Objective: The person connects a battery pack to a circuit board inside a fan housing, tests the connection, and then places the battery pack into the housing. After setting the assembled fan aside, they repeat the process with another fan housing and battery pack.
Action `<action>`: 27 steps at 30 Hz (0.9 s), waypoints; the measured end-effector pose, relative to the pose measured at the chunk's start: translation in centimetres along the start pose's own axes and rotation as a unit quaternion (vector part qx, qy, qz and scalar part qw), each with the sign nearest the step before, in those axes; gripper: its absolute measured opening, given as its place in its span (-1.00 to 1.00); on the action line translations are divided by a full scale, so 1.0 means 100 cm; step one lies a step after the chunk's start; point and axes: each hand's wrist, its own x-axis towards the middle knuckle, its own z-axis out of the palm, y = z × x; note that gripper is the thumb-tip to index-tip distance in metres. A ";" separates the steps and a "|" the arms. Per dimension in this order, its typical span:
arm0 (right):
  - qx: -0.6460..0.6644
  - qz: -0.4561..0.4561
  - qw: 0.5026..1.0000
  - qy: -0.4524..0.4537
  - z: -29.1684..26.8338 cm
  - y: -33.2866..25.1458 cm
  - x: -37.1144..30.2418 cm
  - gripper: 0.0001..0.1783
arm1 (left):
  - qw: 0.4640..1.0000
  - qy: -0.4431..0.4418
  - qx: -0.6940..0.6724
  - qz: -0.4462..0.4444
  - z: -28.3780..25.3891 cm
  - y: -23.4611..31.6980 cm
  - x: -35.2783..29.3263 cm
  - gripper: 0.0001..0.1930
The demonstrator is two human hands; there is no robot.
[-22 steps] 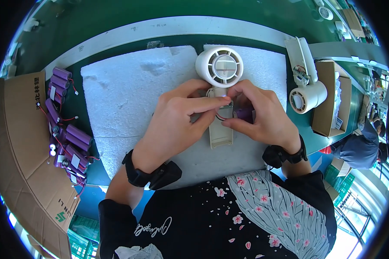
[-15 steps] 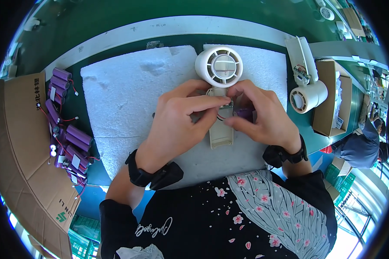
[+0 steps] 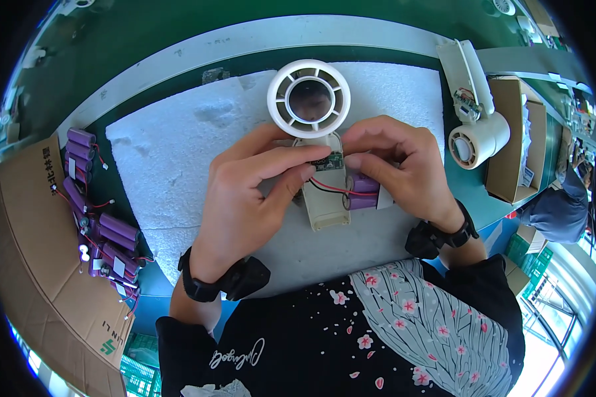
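A white handheld fan (image 3: 342, 99) with a round grille lies on the foam sheet in front of me. Its handle shell (image 3: 328, 215) is uncovered, showing a green circuit board (image 3: 334, 162). My left hand (image 3: 242, 192) grips the handle's left side, index finger on the board and thumb near its lower edge. Closed at the handle's right edge, my right hand (image 3: 404, 169) has its thumb beside the board. Below that thumb sits a purple battery pack (image 3: 361, 192), reaching over the shell's right edge. Red and black wires (image 3: 331, 188) run between pack and board.
Several purple battery packs (image 3: 118, 231) with leads lie at left by a cardboard box (image 3: 30, 198). Another opened fan (image 3: 480, 142) rests at right, beside an open carton (image 3: 506, 145). White foam (image 3: 172, 152) covers the table before me. A person (image 3: 559, 208) is at far right.
The fan's head has shifted left and tilted, its grille now facing up more. My hands have spread apart slightly, uncovering the board, wires and battery pack.
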 end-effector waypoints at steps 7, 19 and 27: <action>0.040 0.005 0.999 0.009 -0.004 -0.003 0.001 -0.81 | 0.999 -0.014 0.021 0.020 -0.005 0.008 0.004 -0.71; 0.084 -0.006 0.996 -0.008 -0.009 0.001 0.004 -0.70 | 0.997 -0.037 0.027 0.058 -0.010 0.009 0.004 -0.72; 0.096 -0.023 0.995 -0.008 -0.011 0.003 0.004 -0.71 | 0.995 -0.047 0.036 0.081 -0.010 0.010 0.006 -0.73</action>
